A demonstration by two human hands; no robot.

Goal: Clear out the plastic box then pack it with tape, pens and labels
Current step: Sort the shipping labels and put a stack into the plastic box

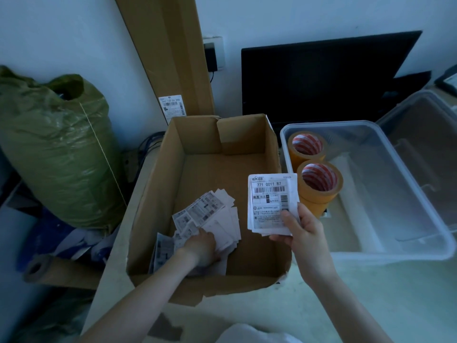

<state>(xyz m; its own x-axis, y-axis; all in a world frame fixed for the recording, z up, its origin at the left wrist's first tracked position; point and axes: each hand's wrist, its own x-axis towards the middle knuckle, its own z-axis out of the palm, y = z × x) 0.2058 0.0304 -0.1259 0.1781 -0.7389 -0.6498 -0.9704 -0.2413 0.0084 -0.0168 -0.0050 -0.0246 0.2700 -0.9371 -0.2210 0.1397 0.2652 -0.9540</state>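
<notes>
A clear plastic box (400,184) stands on the table at the right. Two rolls of tan tape (319,184) sit against its left wall, one behind the other. My right hand (300,233) pinches a small stack of white shipping labels (270,201) above the gap between the plastic box and a cardboard box (158,194). Inside the cardboard box lies a loose pile of labels (212,219); my left hand (201,246) reaches down onto that pile, fingers curled around some of them. I see no pens.
The plastic box's clear lid (425,134) leans behind it at the right. A black monitor (321,75) stands at the back. A tall cardboard sheet (173,53) leans on the wall. A green sack (57,149) and a cardboard tube (49,271) are left of the table.
</notes>
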